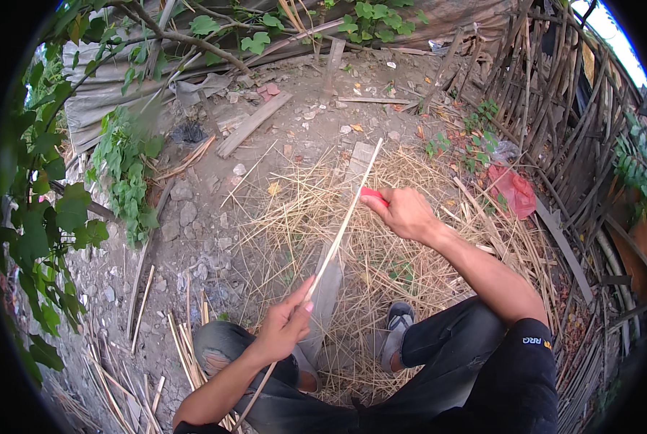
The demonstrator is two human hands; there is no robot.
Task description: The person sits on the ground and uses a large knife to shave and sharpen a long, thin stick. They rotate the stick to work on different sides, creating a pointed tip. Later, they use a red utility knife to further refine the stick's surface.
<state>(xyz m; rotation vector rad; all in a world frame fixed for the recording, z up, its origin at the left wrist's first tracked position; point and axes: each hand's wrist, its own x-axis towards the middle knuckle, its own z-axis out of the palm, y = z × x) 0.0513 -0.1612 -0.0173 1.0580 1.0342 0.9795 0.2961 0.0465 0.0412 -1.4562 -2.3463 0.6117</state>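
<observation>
A long, pale strip of split bamboo or wood (348, 219) slants up and away in front of me. My left hand (283, 329) is closed around its lower part, above my left knee, and the tail of the strip runs back past my forearm. My right hand (410, 215) grips a red-handled tool (375, 195) against the strip's right side, towards its far end. The working end of that tool is hidden, so I cannot tell its kind. Beneath the strip a narrow grey board (327, 293) lies between my feet.
Thin straw-coloured shavings (403, 253) cover the ground ahead and to the right. Several cut strips (182, 347) lie by my left leg. A red plastic bag (512, 191) rests near a stick fence (547, 94). A loose plank (254, 124) lies farther off, and leafy branches (45, 224) hang at left.
</observation>
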